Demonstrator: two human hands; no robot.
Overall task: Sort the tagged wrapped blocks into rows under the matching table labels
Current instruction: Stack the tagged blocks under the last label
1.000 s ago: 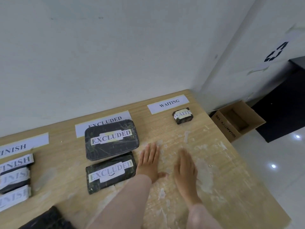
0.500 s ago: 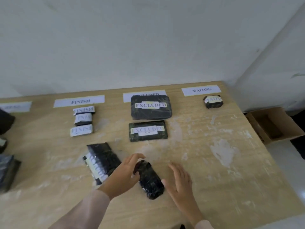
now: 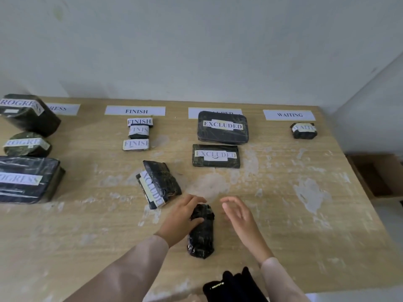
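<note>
A small black wrapped block (image 3: 201, 236) lies lengthwise near the table's front middle, its tag hidden. My left hand (image 3: 182, 216) grips its far left side. My right hand (image 3: 239, 216) hovers open just right of it, not touching. Left of them a tilted block tagged EXCLUDED (image 3: 158, 184) lies loose. Under the FINISH label (image 3: 135, 110) sit three small tagged blocks (image 3: 138, 134). Two EXCLUDED blocks (image 3: 222, 127) (image 3: 216, 155) sit in a row under a partly covered label. One small block (image 3: 303, 130) sits below the WAITING label (image 3: 289, 115). Three PROGRESS blocks (image 3: 26, 147) line the left.
The wooden table (image 3: 305, 214) has worn white patches and ends at the right, where an open cardboard box (image 3: 379, 177) stands on the floor. A black object (image 3: 233, 286) lies at the front edge between my arms. A wall backs the table.
The view has swung left and back, bringing the PROGRESS row into sight. My left hand has closed onto the small black block; my right hand stays open beside it.
</note>
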